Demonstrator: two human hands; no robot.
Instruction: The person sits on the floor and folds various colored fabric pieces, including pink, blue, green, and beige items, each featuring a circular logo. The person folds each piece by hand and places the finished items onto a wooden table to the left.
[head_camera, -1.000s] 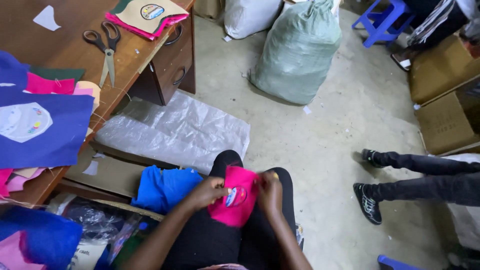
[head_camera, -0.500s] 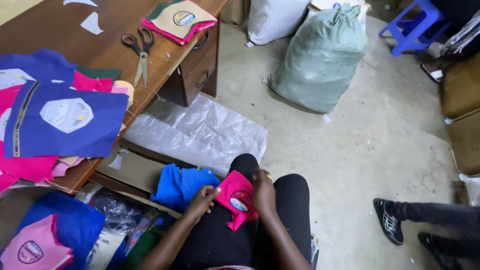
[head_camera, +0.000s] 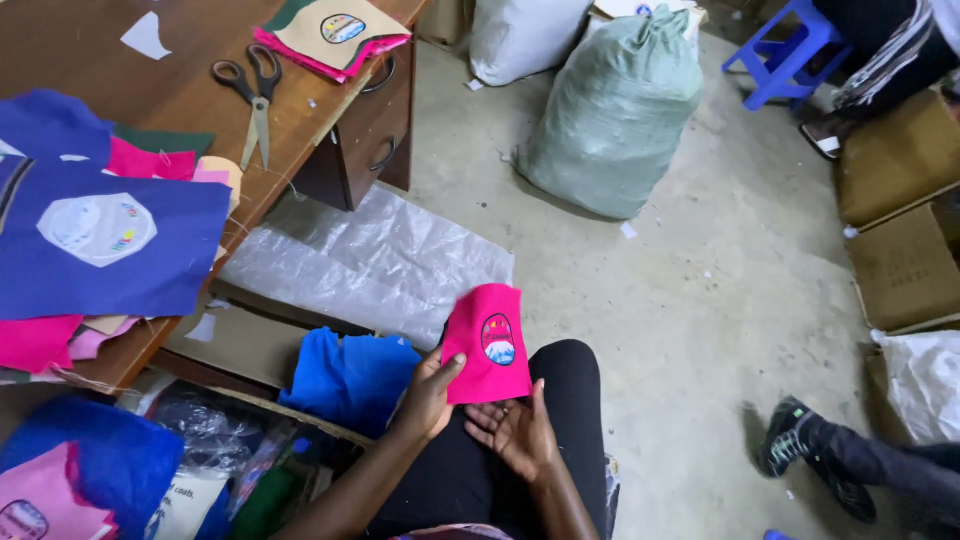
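Your right hand lies open, palm up, under the pink fabric piece above your lap. Your left hand pinches its left edge. Just left sits blue cloth; farther off, scissors on the bench.

We look down on a dusty grey concrete floor in even, soft light. At our left stands a dark brown wooden desk with drawers fitted with metal handles. A blue plastic stool sits far back, and brown cardboard boxes line the right side.
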